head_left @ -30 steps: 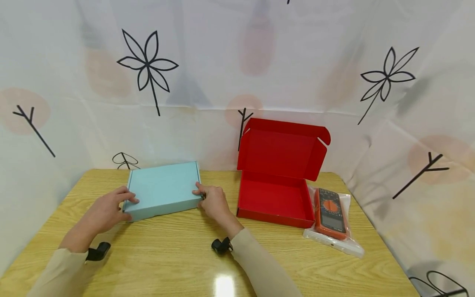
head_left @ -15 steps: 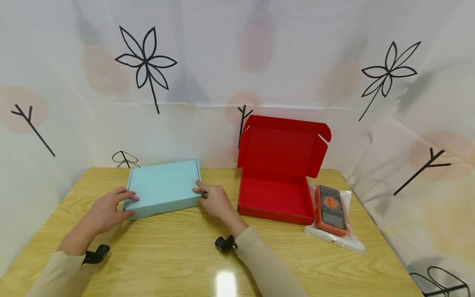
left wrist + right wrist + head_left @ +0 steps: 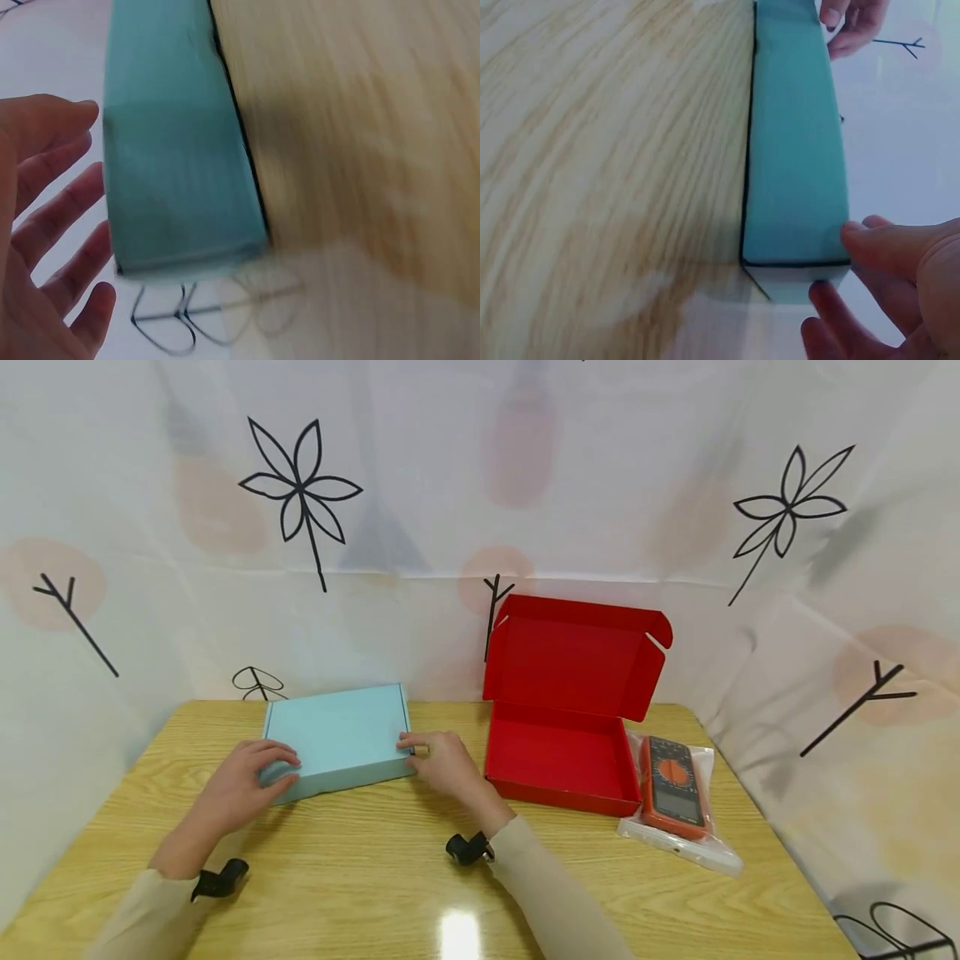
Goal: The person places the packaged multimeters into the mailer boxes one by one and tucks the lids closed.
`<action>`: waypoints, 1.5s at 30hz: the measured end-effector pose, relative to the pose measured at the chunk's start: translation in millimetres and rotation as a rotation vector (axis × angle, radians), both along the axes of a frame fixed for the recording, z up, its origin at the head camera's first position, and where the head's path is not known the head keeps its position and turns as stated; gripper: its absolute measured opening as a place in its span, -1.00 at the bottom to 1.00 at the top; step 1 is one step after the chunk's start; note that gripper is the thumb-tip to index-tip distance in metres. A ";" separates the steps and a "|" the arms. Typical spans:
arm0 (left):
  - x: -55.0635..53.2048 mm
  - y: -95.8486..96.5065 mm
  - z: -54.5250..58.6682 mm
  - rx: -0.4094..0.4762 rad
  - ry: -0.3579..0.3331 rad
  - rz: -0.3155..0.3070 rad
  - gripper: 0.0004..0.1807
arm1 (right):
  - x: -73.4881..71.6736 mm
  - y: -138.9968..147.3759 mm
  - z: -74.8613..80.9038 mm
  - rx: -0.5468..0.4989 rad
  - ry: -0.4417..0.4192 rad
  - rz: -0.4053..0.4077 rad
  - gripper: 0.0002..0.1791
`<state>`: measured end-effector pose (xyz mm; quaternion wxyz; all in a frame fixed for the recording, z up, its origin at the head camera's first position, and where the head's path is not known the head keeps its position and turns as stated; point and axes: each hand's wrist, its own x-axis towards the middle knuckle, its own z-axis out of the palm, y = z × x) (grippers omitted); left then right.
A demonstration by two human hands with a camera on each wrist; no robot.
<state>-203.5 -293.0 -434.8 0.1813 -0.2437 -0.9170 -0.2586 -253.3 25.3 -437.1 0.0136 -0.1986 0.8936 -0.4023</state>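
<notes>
A closed light-blue cardboard box (image 3: 337, 727) lies flat at the table's back left. My left hand (image 3: 247, 781) is over the box's front left part, fingers loosely bent above the lid and thumb at the front top edge. In the left wrist view, the spread fingers of the left hand (image 3: 56, 217) stand beside the box's front wall (image 3: 176, 157). At the box's right front corner is my right hand (image 3: 446, 764). In the right wrist view, the thumb of the right hand (image 3: 900, 277) touches the upper front edge, and another fingertip meets the end wall.
An open red cardboard box (image 3: 562, 756) stands right of the blue one, its lid raised against the patterned cloth backdrop (image 3: 420, 468). Beside it lies an orange and black multimeter (image 3: 675, 787) in a clear plastic bag (image 3: 705, 852). The wooden table (image 3: 360, 877) stretches toward me.
My left hand has moved right along the blue box, away from its front left corner. The right hand has shifted slightly right, still at its corner. Both boxes stay in place.
</notes>
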 end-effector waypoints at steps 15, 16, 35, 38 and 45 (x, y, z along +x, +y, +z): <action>-31.5 91.3 -1.8 0.220 -0.172 -0.188 -0.85 | 7.0 45.3 26.4 -0.297 0.053 -0.037 -0.86; -33.2 99.5 -1.3 0.231 -0.175 -0.201 -0.85 | 8.4 50.8 27.5 -0.303 0.055 -0.046 -0.86; -56.2 214.8 -4.3 0.289 -0.372 -0.296 -0.84 | 37.2 206.3 -0.8 -0.256 0.014 -0.241 -0.81; -58.7 224.0 -6.8 0.301 -0.404 -0.284 -0.80 | 43.1 231.7 2.0 -0.219 0.046 -0.301 -0.79; -62.2 236.6 -7.7 0.322 -0.461 -0.248 -0.81 | 59.3 277.6 11.9 -0.131 0.124 -0.491 -0.73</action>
